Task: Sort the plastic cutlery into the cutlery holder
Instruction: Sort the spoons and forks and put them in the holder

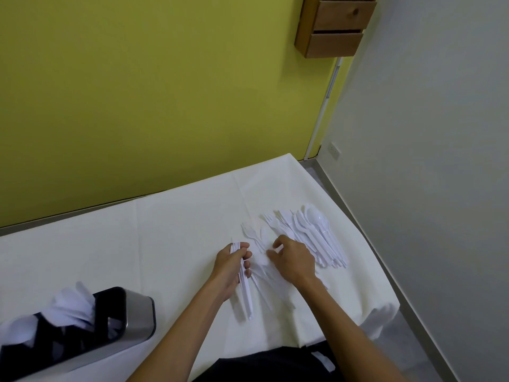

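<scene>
White plastic cutlery on a tabletop (165,230) covered in white cloth. The left hand (230,267) curls around an aligned bundle of white plastic utensils (246,293), its lower ends resting on the cloth. The right hand (294,261), just beside it, pinches one white piece; its type cannot be told. Loose white forks and spoons (311,230) lie fanned beyond the right hand. The black-and-steel cutlery holder (137,312), partly filled, stands near left, well apart. A wooden drawer unit (334,26) hangs on the yellow-green wall.
</scene>
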